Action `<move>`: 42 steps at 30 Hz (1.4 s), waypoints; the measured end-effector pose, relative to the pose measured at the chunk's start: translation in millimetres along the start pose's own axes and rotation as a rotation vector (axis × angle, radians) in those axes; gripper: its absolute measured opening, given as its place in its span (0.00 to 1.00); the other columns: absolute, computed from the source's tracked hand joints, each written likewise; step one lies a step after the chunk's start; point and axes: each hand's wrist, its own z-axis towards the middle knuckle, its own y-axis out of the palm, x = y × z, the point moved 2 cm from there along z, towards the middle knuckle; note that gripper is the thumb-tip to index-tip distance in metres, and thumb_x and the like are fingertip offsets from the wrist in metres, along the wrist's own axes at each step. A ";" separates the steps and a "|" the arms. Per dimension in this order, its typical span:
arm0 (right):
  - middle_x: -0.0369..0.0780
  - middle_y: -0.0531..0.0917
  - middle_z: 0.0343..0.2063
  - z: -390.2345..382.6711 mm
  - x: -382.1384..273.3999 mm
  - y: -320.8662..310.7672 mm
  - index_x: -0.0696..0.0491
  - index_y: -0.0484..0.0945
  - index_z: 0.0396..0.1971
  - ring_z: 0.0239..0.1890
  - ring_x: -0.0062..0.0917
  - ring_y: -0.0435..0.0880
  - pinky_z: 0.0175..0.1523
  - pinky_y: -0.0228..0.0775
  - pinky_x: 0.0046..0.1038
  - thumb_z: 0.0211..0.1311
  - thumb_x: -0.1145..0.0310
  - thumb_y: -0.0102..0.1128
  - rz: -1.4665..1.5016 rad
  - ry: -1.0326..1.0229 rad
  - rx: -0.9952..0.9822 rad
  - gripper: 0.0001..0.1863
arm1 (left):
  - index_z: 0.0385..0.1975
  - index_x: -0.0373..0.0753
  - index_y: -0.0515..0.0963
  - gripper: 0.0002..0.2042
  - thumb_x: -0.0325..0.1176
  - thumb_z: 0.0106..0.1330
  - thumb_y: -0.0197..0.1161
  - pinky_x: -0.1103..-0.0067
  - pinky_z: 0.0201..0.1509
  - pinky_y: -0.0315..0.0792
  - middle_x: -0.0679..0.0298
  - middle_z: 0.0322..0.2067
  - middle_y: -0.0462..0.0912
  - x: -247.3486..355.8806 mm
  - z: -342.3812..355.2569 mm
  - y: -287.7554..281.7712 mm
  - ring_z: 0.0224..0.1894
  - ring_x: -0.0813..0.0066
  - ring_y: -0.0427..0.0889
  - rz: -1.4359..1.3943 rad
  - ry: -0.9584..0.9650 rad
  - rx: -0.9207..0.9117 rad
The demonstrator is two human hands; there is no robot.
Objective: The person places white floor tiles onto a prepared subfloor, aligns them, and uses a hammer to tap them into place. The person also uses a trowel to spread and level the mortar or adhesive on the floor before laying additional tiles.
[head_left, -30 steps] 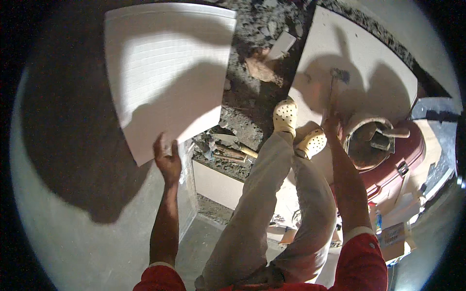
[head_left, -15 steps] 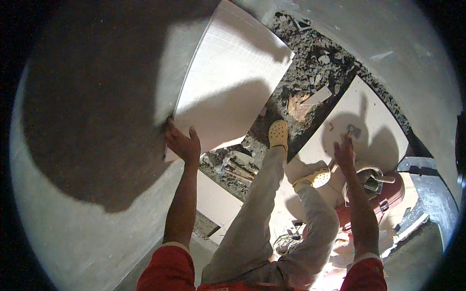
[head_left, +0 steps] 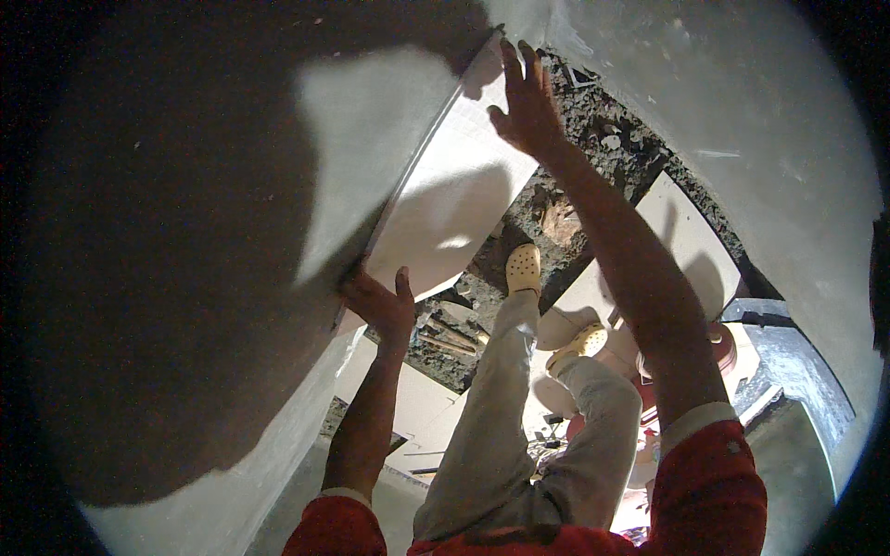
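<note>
A large pale tile stands on edge, tilted against the grey wall on my left, its long edge along the wall. My left hand grips its near end, fingers curled behind the edge and thumb raised. Toward the tile's far end, my right hand reaches out with its fingers stretched and spread; the fingertips are at the upper corner, and whether they press on it I cannot tell. Shadows fall across the tile and the wall.
Rough, dark rubble bedding shows beyond the tile, with a brown chunk in it. Laid pale tiles lie on the right. Tools with wooden handles rest near my yellow clog. A red container stands at the right.
My right hand has left the laid tile on the right and reached over to the standing tile's far end. The standing tile now shows a narrower face; my left hand still grips it.
</note>
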 end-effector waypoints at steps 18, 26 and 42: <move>0.50 0.83 0.45 53.5 90.5 24.2 0.56 0.76 0.49 0.48 0.49 0.85 0.56 0.80 0.50 0.65 0.53 0.65 0.183 -0.095 0.030 0.23 | 0.64 0.27 0.65 0.39 0.58 0.69 0.63 0.44 0.69 0.57 0.39 0.58 0.68 17.9 -4.3 -23.1 0.63 0.38 0.65 -0.003 0.064 -0.030; 0.46 0.76 0.56 2.6 107.7 -43.5 0.52 0.69 0.61 0.61 0.40 0.78 0.65 0.72 0.42 0.40 0.42 0.85 0.293 0.029 -0.325 0.51 | 0.59 0.33 0.71 0.27 0.49 0.71 0.66 0.54 0.62 0.62 0.45 0.53 0.72 15.8 -49.3 -70.5 0.55 0.45 0.70 -0.384 0.045 -0.127; 0.44 0.62 0.73 -82.0 114.8 -123.1 0.49 0.56 0.76 0.69 0.46 0.72 0.68 0.71 0.53 0.65 0.50 0.70 1.132 0.524 -0.564 0.46 | 0.62 0.45 0.75 0.28 0.59 0.72 0.61 0.75 0.24 0.73 0.61 0.29 0.84 -113.4 -137.2 -35.0 0.23 0.72 0.80 -0.986 -1.091 -1.495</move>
